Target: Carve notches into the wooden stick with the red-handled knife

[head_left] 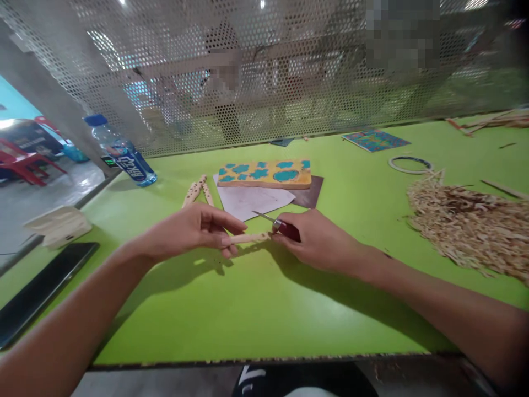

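Note:
My left hand (pixel 190 231) pinches one end of a thin pale wooden strip (pixel 248 238) between its fingers and thumb. The strip's far end meets my right hand (pixel 314 240), which grips a small folding knife (pixel 285 230) with a dark red handle. The knife's narrow steel blade points up and to the left, above the strip. Just beyond my left fingers lie a pair of pale wooden strips with dark dots (pixel 198 190). Past both hands sits a yellow board blotched with teal (pixel 264 174), on a white paper sheet (pixel 252 201) and a dark brown sheet (pixel 309 192).
The bright green table (pixel 264 314) holds a heap of wood shavings (pixel 467 226), a thin ring (pixel 410 164), a patterned card (pixel 375 140), a water bottle (pixel 124 154) and a black phone (pixel 45 292). A perforated metal screen (pixel 264 82) stands along the far edge, with people behind it.

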{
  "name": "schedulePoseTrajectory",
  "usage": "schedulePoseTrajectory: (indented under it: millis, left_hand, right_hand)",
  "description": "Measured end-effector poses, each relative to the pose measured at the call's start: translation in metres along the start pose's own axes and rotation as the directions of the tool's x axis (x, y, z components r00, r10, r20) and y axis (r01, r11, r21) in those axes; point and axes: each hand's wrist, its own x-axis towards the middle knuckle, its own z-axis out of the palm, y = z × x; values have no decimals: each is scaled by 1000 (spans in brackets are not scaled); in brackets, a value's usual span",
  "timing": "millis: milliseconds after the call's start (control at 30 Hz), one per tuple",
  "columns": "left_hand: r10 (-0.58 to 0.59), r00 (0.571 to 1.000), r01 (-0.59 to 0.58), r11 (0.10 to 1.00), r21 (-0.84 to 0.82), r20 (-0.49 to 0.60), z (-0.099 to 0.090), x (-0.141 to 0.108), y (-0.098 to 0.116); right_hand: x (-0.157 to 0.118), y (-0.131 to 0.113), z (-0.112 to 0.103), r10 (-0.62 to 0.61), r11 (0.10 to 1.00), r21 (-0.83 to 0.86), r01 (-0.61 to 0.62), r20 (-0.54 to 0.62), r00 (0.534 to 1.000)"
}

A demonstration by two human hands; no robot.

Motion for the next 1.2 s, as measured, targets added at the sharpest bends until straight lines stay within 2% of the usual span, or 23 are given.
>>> schedulePoseTrajectory:
  millis: [33,100,133,167,267,333,433,600,800,1000,1200]
  left_hand:
    - [4,999,-5,1000,-26,-40,-2,0,0]
    - [18,982,-36,995,-93,-187,-2,2,-1]
    - [20,962,-59,989,-137,-272,0,4,-3]
    - [33,924,-113,975,-191,-380,3,7,-5]
    - [1,836,-221,916,-334,-549,16,16,-12]
    - [2,800,-291,875,-386,-599,24,20,-14]
    - [82,784,-380,848,-370,-616,32,23,-14]
    - [244,734,-428,891,-153,-634,27,20,-8]
    - [376,771,-468,882,-57,-514,20,17,-7]
    - [402,759,-504,861,-70,-512,27,20,-8]
    - [394,734,-495,868,-38,-554,36,21,-3]
  right_hand:
    - [0,0,1,9,1000,7,-9,15,1000]
    - [-1,-2,2,26,999,25,-27,36,999]
    - [-2,-2,2,33,999,35,-35,41,999]
    - [-2,-3,2,43,998,44,-45,42,998]
    - [-2,-6,0,89,993,71,-92,49,995]
    - [-2,-8,-1,103,989,96,-111,91,991]
    - [-3,-10,0,99,987,108,-115,141,985]
    - [-10,-13,4,76,994,80,-79,50,996]
    - [-20,-19,4,-40,999,1,40,101,994]
    - [-26,-27,3,-20,998,-56,30,165,986]
    - [-24,-33,13,28,987,-159,1,182,983]
